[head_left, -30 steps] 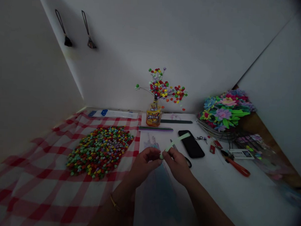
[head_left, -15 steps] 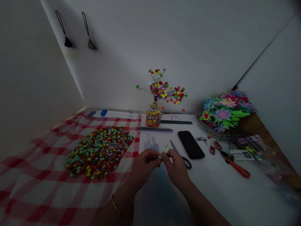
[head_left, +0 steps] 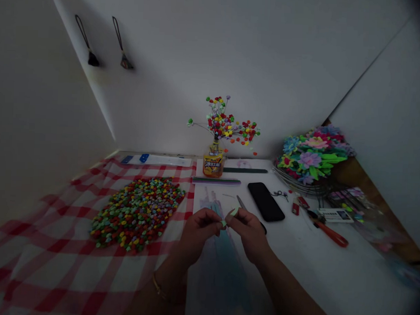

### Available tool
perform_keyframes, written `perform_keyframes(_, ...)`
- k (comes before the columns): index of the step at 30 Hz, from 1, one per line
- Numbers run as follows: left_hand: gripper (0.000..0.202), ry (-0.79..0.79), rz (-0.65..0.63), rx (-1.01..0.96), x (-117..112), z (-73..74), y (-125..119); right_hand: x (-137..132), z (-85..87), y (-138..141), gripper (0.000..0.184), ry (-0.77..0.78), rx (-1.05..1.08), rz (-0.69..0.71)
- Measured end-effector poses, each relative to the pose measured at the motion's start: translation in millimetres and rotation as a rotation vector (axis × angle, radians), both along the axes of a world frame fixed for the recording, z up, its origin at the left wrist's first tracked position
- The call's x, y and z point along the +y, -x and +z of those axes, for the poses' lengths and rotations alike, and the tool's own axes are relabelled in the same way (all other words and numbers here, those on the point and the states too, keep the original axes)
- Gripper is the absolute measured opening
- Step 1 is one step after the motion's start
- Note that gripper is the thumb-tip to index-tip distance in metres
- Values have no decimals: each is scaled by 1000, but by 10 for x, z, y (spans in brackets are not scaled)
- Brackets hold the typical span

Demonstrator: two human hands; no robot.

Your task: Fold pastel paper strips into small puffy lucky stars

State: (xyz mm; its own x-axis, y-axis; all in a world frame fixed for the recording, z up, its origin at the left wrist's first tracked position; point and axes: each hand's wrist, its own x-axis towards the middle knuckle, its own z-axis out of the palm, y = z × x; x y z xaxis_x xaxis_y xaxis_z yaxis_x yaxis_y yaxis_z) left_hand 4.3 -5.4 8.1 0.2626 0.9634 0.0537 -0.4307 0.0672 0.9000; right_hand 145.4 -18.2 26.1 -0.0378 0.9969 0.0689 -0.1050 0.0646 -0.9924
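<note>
A pale green paper strip (head_left: 234,212) is pinched between my two hands over the middle of the table. Its folded end, a small knot-like piece, sits at the fingertips of my left hand (head_left: 200,228). My right hand (head_left: 251,232) grips the loose part, which sticks up past the thumb and finger. Below both hands lie long blue and lilac paper strips (head_left: 227,264). Partly hidden behind my right hand is a pair of scissors (head_left: 242,203), blades pointing away. To the left, a large heap of folded paper stars (head_left: 139,212) in mixed colours covers the checked cloth.
A bottle vase (head_left: 213,164) with star-tipped stems stands at the back. A black phone (head_left: 265,201) lies right of the scissors. Farther right are orange-handled pliers (head_left: 331,233), a card (head_left: 337,215) and a bunch of fuzzy flowers (head_left: 311,154). Dark strips (head_left: 216,180) lie before the vase.
My hands have drawn slightly apart, showing the small folded end between them. The loose part of the strip now leans to the right. My right hand covers more of the scissors' handles.
</note>
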Motion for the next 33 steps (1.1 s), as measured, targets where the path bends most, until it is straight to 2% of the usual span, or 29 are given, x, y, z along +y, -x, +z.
perform_keyframes(19,10,-57,-78,-55,20,-36,-3,-1,24,11,11,71,168,108)
perform_keyframes(23,11,-21,-37,-60,46,-76,-15,-5,24,21,12,52,166,116)
perform_keyframes(28,6,-1,11,-6,35,-51,2,11,-22,17,12,-18,78,46)
perform_keyframes(33,15,-2,7,3,-2,0,16,33,-76,-28,13,-123,-172,-106)
